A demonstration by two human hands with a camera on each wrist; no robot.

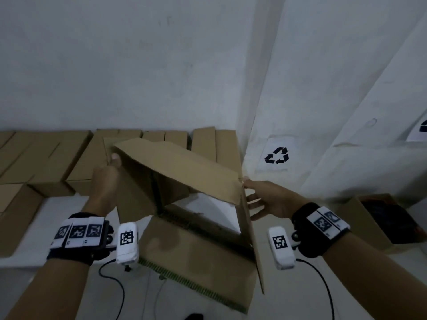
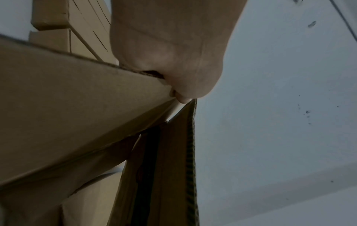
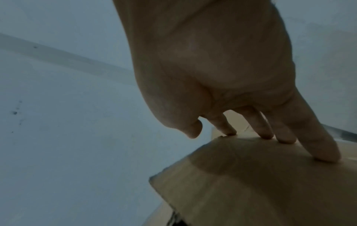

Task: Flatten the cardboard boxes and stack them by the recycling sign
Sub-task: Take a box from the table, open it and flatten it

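A brown cardboard box, open at both ends and skewed into a slanted tube, hangs in front of me above the floor. My left hand grips its upper left edge, thumb curled over the rim; the left wrist view shows the left hand pinching that cardboard edge. My right hand lies against the box's right side panel with straight fingers pressing on it. The recycling sign is stuck low on the wall just right of the box.
Several cardboard boxes lie in rows on the floor along the wall at left and behind. An open box with dark contents stands at right. A second sign shows at the far right edge. Cables trail below my wrists.
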